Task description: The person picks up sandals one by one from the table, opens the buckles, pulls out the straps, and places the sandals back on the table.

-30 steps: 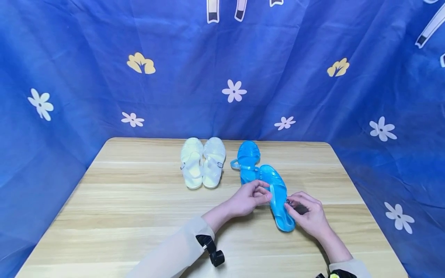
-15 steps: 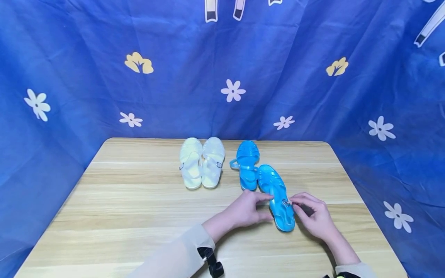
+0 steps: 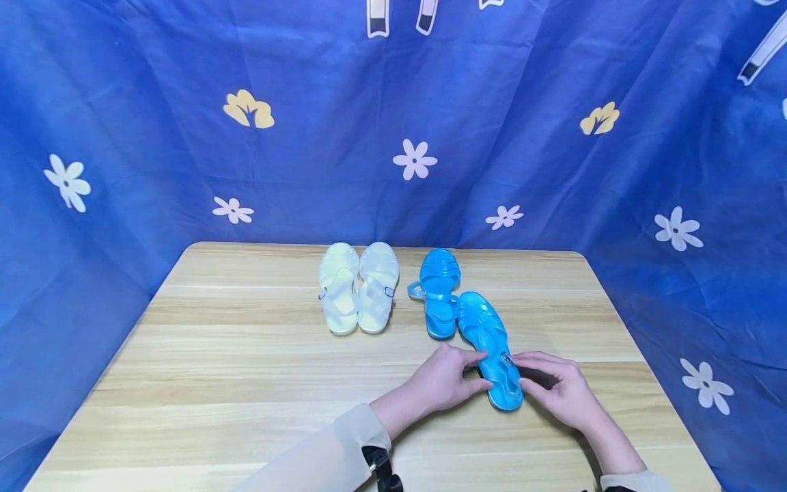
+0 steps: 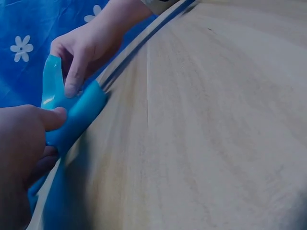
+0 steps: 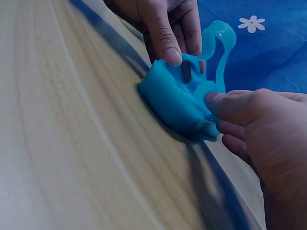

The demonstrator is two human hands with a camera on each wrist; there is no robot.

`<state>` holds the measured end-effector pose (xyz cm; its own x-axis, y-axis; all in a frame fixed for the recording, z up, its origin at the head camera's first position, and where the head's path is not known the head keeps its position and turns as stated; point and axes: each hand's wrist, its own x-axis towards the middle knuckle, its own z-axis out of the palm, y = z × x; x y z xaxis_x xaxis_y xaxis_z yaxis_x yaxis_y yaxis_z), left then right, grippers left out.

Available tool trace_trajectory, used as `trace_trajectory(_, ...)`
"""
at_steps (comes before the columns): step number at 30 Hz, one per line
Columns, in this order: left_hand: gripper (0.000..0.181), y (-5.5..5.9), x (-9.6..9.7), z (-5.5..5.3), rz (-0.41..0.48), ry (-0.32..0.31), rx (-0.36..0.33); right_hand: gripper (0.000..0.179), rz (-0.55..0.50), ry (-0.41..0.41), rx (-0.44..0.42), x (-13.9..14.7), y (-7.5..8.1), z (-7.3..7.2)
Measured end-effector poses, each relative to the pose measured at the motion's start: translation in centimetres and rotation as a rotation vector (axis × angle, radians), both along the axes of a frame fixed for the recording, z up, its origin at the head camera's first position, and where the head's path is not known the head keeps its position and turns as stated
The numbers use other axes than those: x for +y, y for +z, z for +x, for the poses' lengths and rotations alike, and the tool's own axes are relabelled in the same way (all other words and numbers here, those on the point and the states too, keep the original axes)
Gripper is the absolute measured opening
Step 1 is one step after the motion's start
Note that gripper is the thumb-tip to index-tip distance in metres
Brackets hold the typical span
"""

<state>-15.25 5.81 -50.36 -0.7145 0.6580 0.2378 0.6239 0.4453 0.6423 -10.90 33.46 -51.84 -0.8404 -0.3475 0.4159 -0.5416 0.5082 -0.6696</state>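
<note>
A blue jelly sandal (image 3: 492,335) lies slanted on the table, its toe pointing away from me. My left hand (image 3: 439,383) grips its left edge, with the thumb near the heel; in the left wrist view, that hand's (image 4: 24,148) thumb lies on the sandal. On the other side, my right hand (image 3: 559,393) pinches the sandal by its buckle edge and heel. The right wrist view shows the heel strap (image 5: 223,43) standing up in a loop between both hands. Just behind, touching it, is a second blue sandal (image 3: 439,280) with its strap looped out to the left.
A pair of white jelly sandals, the left one (image 3: 338,273) and the right one (image 3: 379,273), stands side by side left of the blue ones. The wooden table (image 3: 246,383) ends at a blue curtain (image 3: 320,123) printed with flowers.
My left hand has shifted nearer, down the sandal's left edge toward the heel. The buckle strap now lies across the sandal. My right thumb has moved to the heel side.
</note>
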Motion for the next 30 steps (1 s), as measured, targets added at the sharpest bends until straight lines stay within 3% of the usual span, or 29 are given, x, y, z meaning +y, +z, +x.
trace_trajectory(4,0.054,0.1,0.3,-0.1,-0.001,-0.011,0.001,0.043,0.023,-0.020,0.007,0.2,0.2,-0.1)
trace_trajectory(14,0.054,0.6,1.2,-1.0,0.002,0.017,-0.094,0.045,0.003,-0.028,0.132,0.2,-0.2,-1.2)
trace_trajectory(24,0.048,0.5,2.6,-2.7,-0.018,0.051,-0.074,0.044,0.004,-0.077,0.130,0.6,-0.3,-3.0)
trace_trajectory(30,0.046,0.8,3.7,-3.2,-0.081,0.119,-0.065,0.039,0.001,-0.095,0.104,0.9,-0.4,-4.1)
